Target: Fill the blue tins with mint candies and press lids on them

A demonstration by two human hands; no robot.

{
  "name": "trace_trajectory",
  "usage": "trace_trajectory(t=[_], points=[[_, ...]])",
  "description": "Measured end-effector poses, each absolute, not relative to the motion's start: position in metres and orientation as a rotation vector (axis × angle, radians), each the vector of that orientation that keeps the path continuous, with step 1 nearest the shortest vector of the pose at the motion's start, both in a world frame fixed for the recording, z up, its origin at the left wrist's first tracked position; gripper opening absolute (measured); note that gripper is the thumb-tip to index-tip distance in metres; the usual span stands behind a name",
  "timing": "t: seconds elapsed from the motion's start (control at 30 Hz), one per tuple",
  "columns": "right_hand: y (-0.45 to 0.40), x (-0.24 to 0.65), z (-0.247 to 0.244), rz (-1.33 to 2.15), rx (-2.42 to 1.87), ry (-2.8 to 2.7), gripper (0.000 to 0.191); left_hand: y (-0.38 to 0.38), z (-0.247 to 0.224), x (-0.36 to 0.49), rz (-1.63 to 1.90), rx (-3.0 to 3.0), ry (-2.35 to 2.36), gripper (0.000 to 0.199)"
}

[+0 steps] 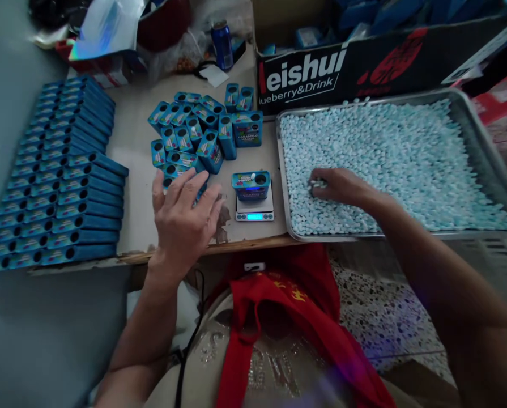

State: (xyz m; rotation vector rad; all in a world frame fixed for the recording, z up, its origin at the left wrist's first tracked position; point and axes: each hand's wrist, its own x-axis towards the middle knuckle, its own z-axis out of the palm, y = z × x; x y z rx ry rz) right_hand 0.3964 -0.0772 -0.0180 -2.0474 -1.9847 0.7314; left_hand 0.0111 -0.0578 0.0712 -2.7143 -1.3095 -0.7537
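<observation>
- One blue box is standing upright on a small scale, its dark round opening facing up and a pale spot showing beside it; the display is glowing blue, its digits too small to read.
- At ten o'clock from the scale, the left hand is hovering palm down, fingers spread apart, partly covering the nearest loose boxes; whether it is touching any, I cannot tell.
- Toward two o'clock, the right hand is dipping into pale blue candies, thumb and fingers curling, with some pieces showing between them; whether they are clamping any, I cannot tell.
- Those candies are covering most of a metal tray, lying just beside the scale on its three o'clock side.
- The loose boxes are crowding together at eleven o'clock, most of them showing dark round openings.
- Farther out, at nine to ten o'clock, a stack of boxes is lying in neat rows, openings facing the person.
- At one o'clock, just behind the tray, a black carton with white lettering is holding more blue things.
- Between eleven and twelve o'clock, a dark blue can is standing at the far side of the table.
- Toward six o'clock, the person is wearing a red apron with yellow markings.
</observation>
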Motion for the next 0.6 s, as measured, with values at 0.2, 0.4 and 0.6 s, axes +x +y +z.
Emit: trace_trajectory(t=[0.2,0.4,0.6], points=[[-0.099,0.408,-0.012,1.072,-1.958,-1.296,0.008,-0.045,0.076,0.026,-0.731,-2.741,-1.445,0.011],[-0.122,0.406,-0.005,1.015,-1.493,-0.664,0.021,-0.029,0.063,0.06,-0.789,-2.763,-1.431,0.005],[-0.103,0.418,-0.005,1.175,-1.283,-0.124,0.011,-0.024,0.052,0.07,-0.785,-2.746,-1.43,0.014]])
